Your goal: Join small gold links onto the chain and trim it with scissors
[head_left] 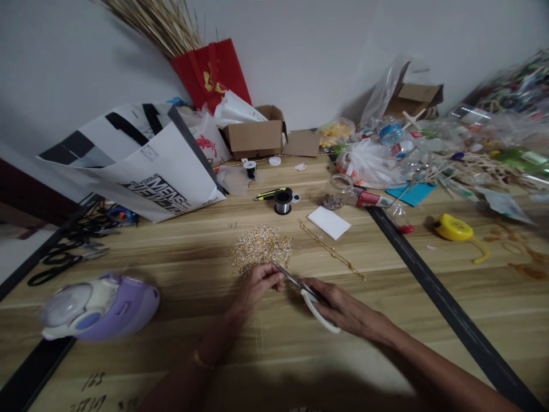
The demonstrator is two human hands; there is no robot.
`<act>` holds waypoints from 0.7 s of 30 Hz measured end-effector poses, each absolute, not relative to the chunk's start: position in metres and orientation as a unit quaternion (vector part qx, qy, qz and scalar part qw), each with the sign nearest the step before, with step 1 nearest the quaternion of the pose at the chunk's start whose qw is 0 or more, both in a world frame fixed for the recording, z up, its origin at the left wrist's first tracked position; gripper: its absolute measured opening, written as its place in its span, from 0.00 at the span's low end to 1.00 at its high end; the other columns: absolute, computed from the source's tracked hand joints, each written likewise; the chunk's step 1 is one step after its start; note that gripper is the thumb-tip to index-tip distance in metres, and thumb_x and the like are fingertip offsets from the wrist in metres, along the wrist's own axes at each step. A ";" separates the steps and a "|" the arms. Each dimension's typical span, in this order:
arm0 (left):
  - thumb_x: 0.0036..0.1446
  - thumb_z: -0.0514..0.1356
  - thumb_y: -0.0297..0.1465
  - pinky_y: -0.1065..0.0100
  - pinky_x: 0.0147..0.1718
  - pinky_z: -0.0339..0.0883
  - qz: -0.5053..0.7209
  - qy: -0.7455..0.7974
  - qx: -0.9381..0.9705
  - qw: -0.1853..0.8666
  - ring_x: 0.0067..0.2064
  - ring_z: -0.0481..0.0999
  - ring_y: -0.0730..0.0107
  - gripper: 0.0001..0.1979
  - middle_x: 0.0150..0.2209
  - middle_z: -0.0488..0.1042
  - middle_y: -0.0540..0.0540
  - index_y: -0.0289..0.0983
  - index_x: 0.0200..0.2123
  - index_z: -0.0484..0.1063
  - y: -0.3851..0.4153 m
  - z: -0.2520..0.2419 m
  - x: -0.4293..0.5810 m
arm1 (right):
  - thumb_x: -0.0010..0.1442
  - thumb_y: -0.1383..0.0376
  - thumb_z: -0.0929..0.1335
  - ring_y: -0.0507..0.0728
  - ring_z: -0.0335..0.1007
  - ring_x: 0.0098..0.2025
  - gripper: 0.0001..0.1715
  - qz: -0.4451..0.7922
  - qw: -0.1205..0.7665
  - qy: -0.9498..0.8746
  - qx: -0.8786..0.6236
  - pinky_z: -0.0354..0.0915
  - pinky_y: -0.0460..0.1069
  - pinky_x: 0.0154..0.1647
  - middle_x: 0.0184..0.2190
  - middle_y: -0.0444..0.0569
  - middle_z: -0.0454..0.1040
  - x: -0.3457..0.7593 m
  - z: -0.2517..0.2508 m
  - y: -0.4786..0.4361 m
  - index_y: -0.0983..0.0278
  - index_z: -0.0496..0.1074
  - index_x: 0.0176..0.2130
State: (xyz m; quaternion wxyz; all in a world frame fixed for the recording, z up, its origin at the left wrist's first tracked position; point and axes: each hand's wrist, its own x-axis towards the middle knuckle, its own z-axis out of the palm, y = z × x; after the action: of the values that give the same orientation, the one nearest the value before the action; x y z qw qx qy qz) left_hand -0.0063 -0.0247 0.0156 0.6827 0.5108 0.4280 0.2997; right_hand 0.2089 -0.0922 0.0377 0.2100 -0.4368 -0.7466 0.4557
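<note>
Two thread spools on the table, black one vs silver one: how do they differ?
The black spool is smaller-looking, farther back near the cardboard box, and stands upright. The silver spool is shinier, nearer the pile of gold pieces, beside the yellow-black cutter. Both rest untouched on the wooden table.

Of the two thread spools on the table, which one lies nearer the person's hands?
The silver spool beside the yellow-and-black cutter. The black spool stands farther back, near the cardboard box.
</note>
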 end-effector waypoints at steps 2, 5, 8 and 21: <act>0.44 0.65 0.37 0.72 0.27 0.61 0.298 0.432 0.511 0.681 0.24 0.67 0.75 0.12 0.21 0.69 0.51 0.33 0.24 0.71 -0.025 0.015 -0.006 | 0.65 0.60 0.60 0.57 0.70 0.43 0.16 0.455 0.210 -0.747 -0.437 0.66 0.51 0.46 0.41 0.53 0.73 0.209 0.037 -0.093 0.65 0.66 0.50; 0.44 0.64 0.37 0.72 0.27 0.61 0.296 0.434 0.521 0.673 0.24 0.67 0.75 0.12 0.21 0.69 0.51 0.33 0.24 0.71 -0.025 0.015 -0.005 | 0.65 0.59 0.60 0.57 0.70 0.42 0.18 0.455 0.208 -0.746 -0.440 0.66 0.51 0.46 0.42 0.53 0.73 0.210 0.038 -0.093 0.65 0.65 0.51; 0.45 0.64 0.37 0.72 0.27 0.61 0.291 0.435 0.532 0.666 0.25 0.67 0.75 0.11 0.21 0.69 0.51 0.33 0.24 0.72 -0.026 0.016 -0.005 | 0.65 0.60 0.61 0.58 0.70 0.43 0.18 0.456 0.208 -0.746 -0.438 0.67 0.51 0.46 0.44 0.54 0.73 0.211 0.038 -0.093 0.64 0.65 0.52; 0.46 0.63 0.38 0.72 0.28 0.61 0.308 0.433 0.523 0.666 0.25 0.66 0.75 0.12 0.21 0.68 0.51 0.33 0.24 0.71 -0.026 0.020 -0.006 | 0.65 0.55 0.60 0.54 0.66 0.36 0.19 0.480 0.237 -0.716 -0.449 0.63 0.46 0.37 0.36 0.49 0.72 0.220 0.039 -0.087 0.66 0.68 0.46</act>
State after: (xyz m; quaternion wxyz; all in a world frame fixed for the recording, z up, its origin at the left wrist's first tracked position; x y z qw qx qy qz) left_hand -0.0059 -0.0259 0.0200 0.6659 0.5235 0.4330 0.3082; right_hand 0.2204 -0.0869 0.0388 0.2366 -0.4487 -0.7159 0.4798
